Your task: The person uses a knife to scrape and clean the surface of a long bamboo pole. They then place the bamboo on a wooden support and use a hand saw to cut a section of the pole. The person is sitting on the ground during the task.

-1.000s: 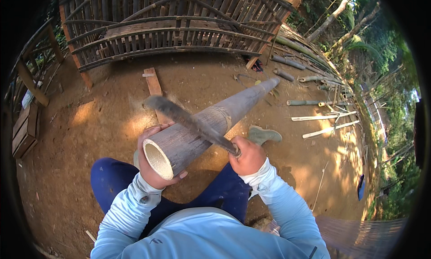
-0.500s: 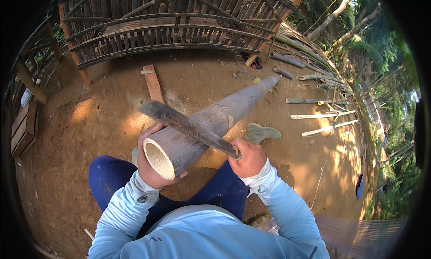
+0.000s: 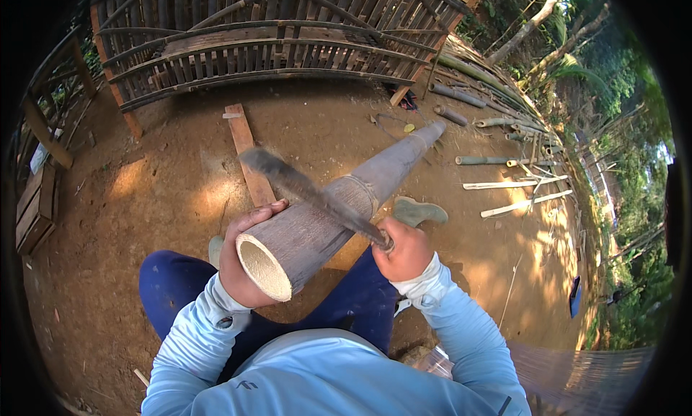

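A thick grey-brown bamboo pole [image 3: 360, 174] slants from between my legs toward the far right. Its cut near end faces me and shows a pale, hollow inside. My left hand [image 3: 244, 261] is wrapped round the left side of that end, fingertips on its upper surface; the fingers beneath are hidden. In my right hand [image 3: 408, 250] I grip a machete by its handle, mostly covered by my fist. The dark machete blade [image 3: 306, 189] points up and left across the pole, slightly blurred. Whether the blade touches the bamboo I cannot tell.
Behind the pole stands a slatted bamboo structure [image 3: 281, 52]. A wooden plank [image 3: 249, 156] lies on the dirt ground beyond my left hand. Cut bamboo pieces [image 3: 483, 160] and pale split strips [image 3: 526, 203] lie at right. A wooden box [image 3: 36, 210] sits far left. My boot [image 3: 419, 211] is beside the pole.
The pole's near end has shifted slightly right and toward me, my left fingers now reaching higher on its side. The machete and my right hand have moved a little to the right.
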